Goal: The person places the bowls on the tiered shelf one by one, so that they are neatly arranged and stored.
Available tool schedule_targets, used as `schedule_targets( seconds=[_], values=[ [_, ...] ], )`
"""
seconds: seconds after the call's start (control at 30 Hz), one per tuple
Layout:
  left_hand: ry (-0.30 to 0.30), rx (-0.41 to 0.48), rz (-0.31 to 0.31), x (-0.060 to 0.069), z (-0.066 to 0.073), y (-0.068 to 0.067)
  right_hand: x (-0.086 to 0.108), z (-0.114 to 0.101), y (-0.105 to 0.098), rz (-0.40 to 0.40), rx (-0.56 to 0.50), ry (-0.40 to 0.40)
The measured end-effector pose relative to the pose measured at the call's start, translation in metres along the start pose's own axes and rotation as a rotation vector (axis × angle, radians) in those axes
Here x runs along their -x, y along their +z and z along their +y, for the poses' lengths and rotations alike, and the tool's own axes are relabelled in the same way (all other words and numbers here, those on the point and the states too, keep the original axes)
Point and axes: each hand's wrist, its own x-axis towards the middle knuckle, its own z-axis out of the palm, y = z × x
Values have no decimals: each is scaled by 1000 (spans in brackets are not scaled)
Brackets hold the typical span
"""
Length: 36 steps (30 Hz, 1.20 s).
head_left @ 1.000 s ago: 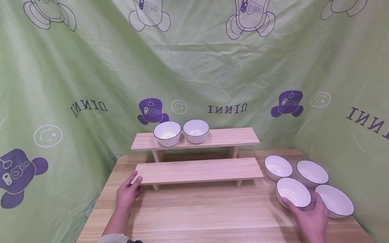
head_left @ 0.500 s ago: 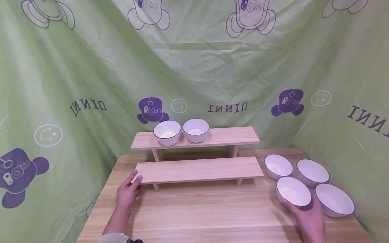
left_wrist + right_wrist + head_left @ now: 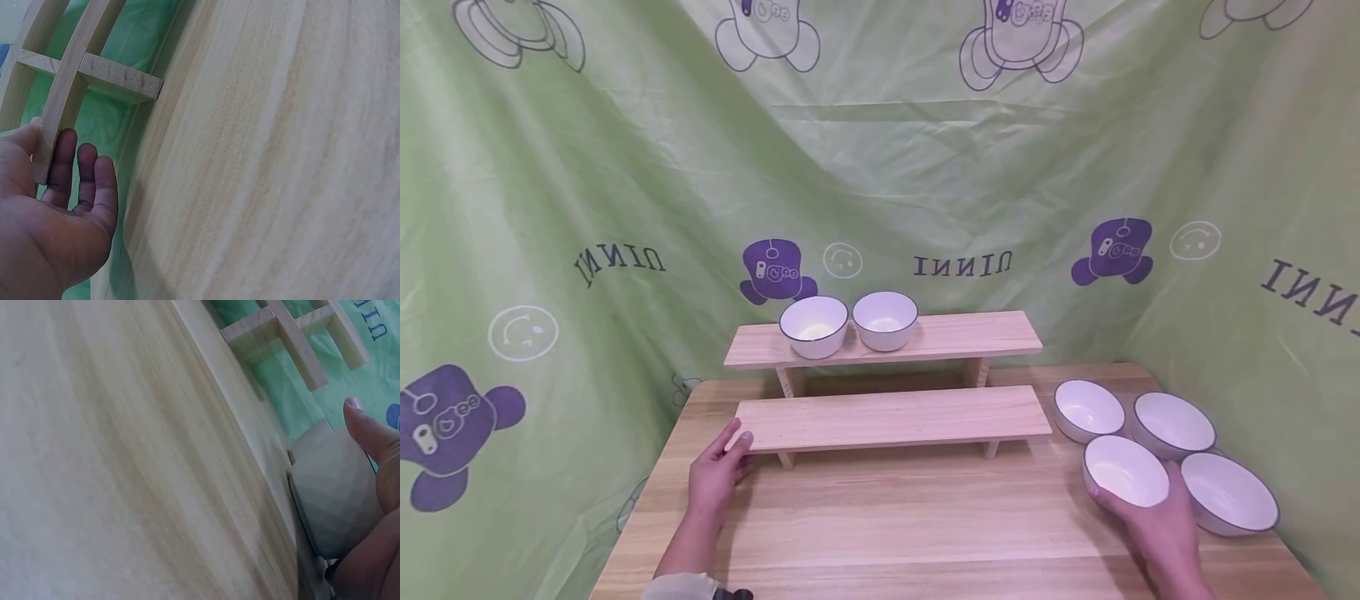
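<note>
My left hand (image 3: 715, 477) holds the left end of the lower board of a two-tier wooden shelf (image 3: 891, 419). In the left wrist view, the thumb of that hand (image 3: 59, 219) lies on one face of the board (image 3: 59, 100) and the index finger on the other. My right hand (image 3: 1165, 529) grips a white dark-rimmed bowl (image 3: 1123, 471), thumb on its near left side and fingers on its right. The right wrist view shows this bowl (image 3: 337, 494) from outside, with the thumb of the right hand (image 3: 375, 434) along its wall; the other fingers are mostly hidden.
Beside the held bowl sit three more white bowls: one behind it (image 3: 1088, 410), one at the back right (image 3: 1174, 423) and one at the right (image 3: 1228, 492). Two bowls (image 3: 813, 327) (image 3: 885, 321) stand on the upper board. Green printed cloth (image 3: 880, 167) hangs around the wooden table (image 3: 910, 525).
The fingers of my right hand have drawn in around the bowl, and the hand has shifted slightly left. My left hand stays on the shelf's end.
</note>
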Motion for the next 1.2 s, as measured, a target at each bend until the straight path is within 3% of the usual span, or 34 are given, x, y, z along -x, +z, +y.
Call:
schedule_targets(
  seconds=[0.47,0.87,1.2],
  values=[
    [-31,19,-20,-2,1,-2,-3,4,4,13,22,-7],
    [12,-12,-8,1,-1,0,1,2,1,20,43,14],
    [12,-15,-6,2,2,0,6,-9,-3,15,48,4]
  ],
)
